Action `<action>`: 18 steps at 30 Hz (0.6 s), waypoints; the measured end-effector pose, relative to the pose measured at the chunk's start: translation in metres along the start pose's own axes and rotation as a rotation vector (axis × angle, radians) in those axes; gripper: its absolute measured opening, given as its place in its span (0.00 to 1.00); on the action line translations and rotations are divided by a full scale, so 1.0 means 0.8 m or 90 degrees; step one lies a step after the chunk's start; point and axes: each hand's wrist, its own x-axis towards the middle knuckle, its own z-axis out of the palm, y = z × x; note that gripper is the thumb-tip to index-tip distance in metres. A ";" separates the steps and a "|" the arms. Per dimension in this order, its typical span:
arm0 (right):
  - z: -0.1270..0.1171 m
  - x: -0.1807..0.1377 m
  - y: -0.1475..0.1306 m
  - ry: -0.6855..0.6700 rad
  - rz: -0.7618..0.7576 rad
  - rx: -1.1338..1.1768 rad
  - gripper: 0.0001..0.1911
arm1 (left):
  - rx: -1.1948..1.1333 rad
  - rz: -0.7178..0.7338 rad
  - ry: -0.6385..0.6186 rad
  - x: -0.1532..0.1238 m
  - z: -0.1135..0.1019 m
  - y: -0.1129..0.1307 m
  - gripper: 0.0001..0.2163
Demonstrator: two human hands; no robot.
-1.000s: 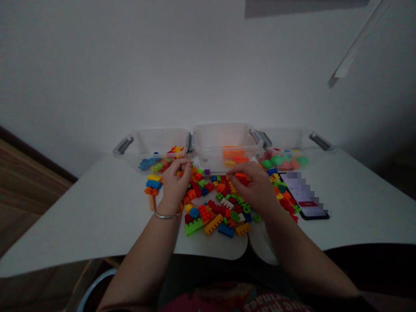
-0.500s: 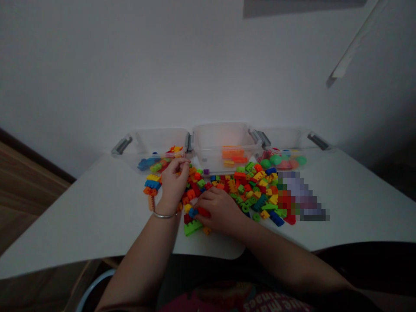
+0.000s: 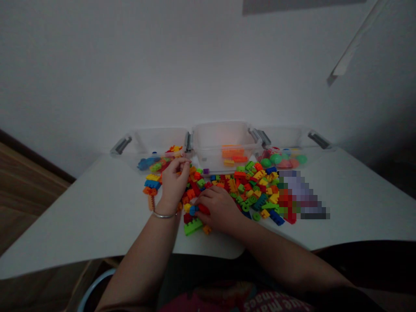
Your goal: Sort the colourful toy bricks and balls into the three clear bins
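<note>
My left hand (image 3: 175, 182), with a bracelet at the wrist, hovers over the left side of the brick pile by the left bin. Its thumb and fingertips are pinched together; whatever may be between them is too small to make out. My right hand (image 3: 221, 210) is closed around a red toy brick (image 3: 203, 209) at the front of the pile. A blue brick (image 3: 193, 210) shows at its fingertips; whether the two are joined I cannot tell. Beside them lie a yellow brick (image 3: 187, 208) and a long green brick (image 3: 193, 226).
Three clear bins stand along the wall: a left bin (image 3: 162, 135) with mixed pieces, a middle bin (image 3: 224, 130) with orange pieces, and a right bin (image 3: 286, 134) with green and red pieces. A stacked brick build (image 3: 152, 184) lies left on the white table (image 3: 107, 216).
My right hand and the bricks at its fingertips have shifted very slightly. My left hand keeps its pinch in the same place.
</note>
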 end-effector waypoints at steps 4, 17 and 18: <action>0.000 0.001 -0.001 0.011 -0.008 -0.009 0.06 | 0.019 0.016 -0.006 0.000 0.000 0.003 0.07; -0.027 0.001 0.016 0.170 0.072 0.062 0.03 | -0.091 0.008 -0.103 -0.003 -0.001 0.006 0.08; -0.029 0.000 0.019 0.185 0.091 0.075 0.03 | -0.111 0.011 -0.125 -0.003 -0.002 0.007 0.08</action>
